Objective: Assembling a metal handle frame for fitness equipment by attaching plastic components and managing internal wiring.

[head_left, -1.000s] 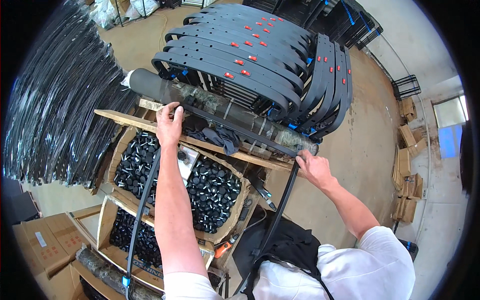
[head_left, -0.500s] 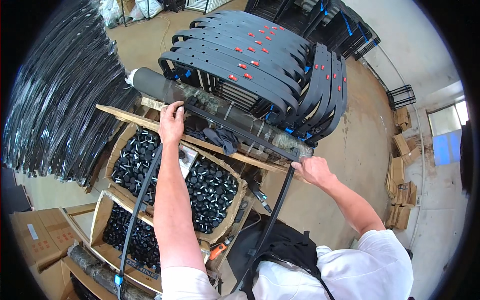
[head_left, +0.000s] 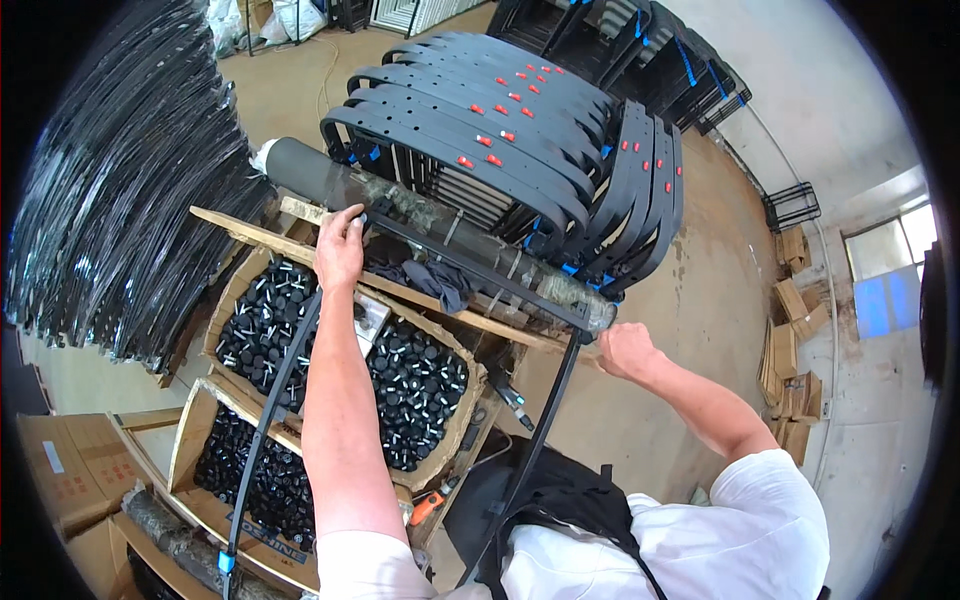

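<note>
A black metal tube frame (head_left: 470,267) lies before me, its crossbar resting along a padded roller and its two legs running down toward my body. My left hand (head_left: 340,248) grips the frame's left corner, fingertips curled over a small dark part there. My right hand (head_left: 627,350) is closed in a fist just right of the frame's right corner, with a small gap between them. Whatever the fist holds, if anything, is hidden. A blue clip (head_left: 226,562) sits on the left leg. Beneath my left forearm, a carton (head_left: 478,385) holds many black round-headed screw feet.
Curved black frames (head_left: 470,120) with red tags stand stacked beyond the wrapped roller (head_left: 300,168). Tall dark strips (head_left: 120,190) fill the left. A second carton (head_left: 190,440) holds small black parts. An orange-handled tool (head_left: 428,505) lies beside the cartons. Cardboard boxes (head_left: 785,350) line the right wall.
My right hand has come off the frame's right corner and moved slightly right and down. My left hand stays at the left corner. The view has shifted a little.
</note>
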### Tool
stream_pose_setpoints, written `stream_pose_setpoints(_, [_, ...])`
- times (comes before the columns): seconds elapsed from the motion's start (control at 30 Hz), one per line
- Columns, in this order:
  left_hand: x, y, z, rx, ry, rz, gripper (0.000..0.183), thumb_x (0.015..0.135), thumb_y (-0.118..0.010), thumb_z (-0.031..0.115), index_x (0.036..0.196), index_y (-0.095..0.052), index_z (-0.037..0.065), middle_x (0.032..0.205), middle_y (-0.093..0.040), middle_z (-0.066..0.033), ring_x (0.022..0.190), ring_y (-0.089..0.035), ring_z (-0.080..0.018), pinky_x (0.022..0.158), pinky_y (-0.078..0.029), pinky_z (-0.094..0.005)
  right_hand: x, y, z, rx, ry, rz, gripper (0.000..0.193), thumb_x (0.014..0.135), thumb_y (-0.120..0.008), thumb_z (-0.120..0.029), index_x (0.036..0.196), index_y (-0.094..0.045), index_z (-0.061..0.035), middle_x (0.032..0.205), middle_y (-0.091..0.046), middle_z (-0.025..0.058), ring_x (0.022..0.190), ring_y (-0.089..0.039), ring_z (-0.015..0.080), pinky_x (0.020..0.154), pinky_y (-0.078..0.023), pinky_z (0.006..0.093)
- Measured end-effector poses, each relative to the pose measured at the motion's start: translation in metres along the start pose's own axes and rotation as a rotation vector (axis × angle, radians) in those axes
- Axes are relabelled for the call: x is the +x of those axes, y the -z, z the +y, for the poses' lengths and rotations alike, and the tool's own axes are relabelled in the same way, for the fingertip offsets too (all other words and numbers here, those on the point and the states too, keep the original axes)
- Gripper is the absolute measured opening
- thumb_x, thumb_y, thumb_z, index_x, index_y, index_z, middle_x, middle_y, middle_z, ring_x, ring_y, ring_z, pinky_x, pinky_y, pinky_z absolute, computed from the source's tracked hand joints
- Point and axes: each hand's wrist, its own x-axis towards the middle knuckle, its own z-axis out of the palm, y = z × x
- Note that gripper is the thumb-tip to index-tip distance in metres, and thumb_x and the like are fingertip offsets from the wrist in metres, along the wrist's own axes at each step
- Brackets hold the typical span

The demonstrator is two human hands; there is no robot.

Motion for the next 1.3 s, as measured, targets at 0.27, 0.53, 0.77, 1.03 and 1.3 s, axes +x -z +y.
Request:
stream_pose_setpoints(0.27, [-0.010, -0.012, 0.028, 0.035, 0.124, 0.009, 0.038, 0.096, -0.076, 0.039, 0.131, -0.074, 0.024, 0.126, -0.069, -0.0064, 0.111, -0.070, -0.0274, 0.099, -0.054, -0.0431, 0.002, 0.004, 0.010, -0.008, 0.015, 0.023, 0.014, 0.086, -0.062, -0.015, 0.092, -0.068, -0.0034, 0.076, -0.075, 0.0175, 0.071, -0.076, 0.0364, 0.063, -0.060, 0.0484])
stream_pose_setpoints(0.53, [-0.006, 0.000, 0.033, 0.016, 0.049, -0.019, 0.039, 0.101, -0.068, 0.025, 0.140, -0.070, 0.026, 0.133, -0.070, -0.0064, 0.110, -0.071, -0.0268, 0.100, -0.054, -0.0408, 0.000, 0.001, 0.004, 0.053, 0.056, 0.048, 0.018, 0.091, -0.058, -0.017, 0.091, -0.070, -0.0040, 0.079, -0.076, 0.0166, 0.074, -0.077, 0.0349, 0.064, -0.060, 0.0497])
stream_pose_setpoints(0.77, [-0.001, -0.012, 0.021, -0.090, 0.144, -0.077, 0.056, 0.093, -0.070, 0.031, 0.148, -0.064, 0.027, 0.119, -0.077, -0.0074, 0.105, -0.073, -0.0241, 0.099, -0.054, -0.0380, 0.004, 0.017, 0.002, 0.134, 0.054, -0.002, 0.027, 0.091, -0.061, -0.019, 0.105, -0.070, 0.0013, 0.084, -0.077, 0.0183, 0.083, -0.077, 0.0355, 0.069, -0.060, 0.0519])
stream_pose_setpoints(1.03, [0.000, -0.012, 0.034, 0.023, 0.154, -0.097, 0.094, 0.087, -0.082, 0.048, 0.166, -0.039, 0.020, 0.148, -0.068, -0.0018, 0.127, -0.068, -0.0284, 0.109, -0.051, -0.0429, 0.013, -0.012, 0.008, 0.139, 0.088, 0.147, 0.038, 0.097, -0.067, -0.035, 0.099, -0.064, 0.0030, 0.074, -0.073, 0.0200, 0.067, -0.074, 0.0378, 0.061, -0.059, 0.0505])
stream_pose_setpoints(1.3, [0.006, 0.004, 0.051, 0.281, 0.255, -0.043, 0.108, 0.080, -0.089, 0.056, 0.164, -0.037, 0.012, 0.156, -0.054, -0.0199, 0.140, -0.057, -0.0404, 0.114, -0.049, -0.0479, 0.011, -0.032, -0.005, 0.206, -0.138, 0.131, 0.044, 0.107, -0.055, -0.039, 0.094, -0.060, 0.0023, 0.074, -0.073, 0.0223, 0.064, -0.074, 0.0392, 0.060, -0.059, 0.0523])
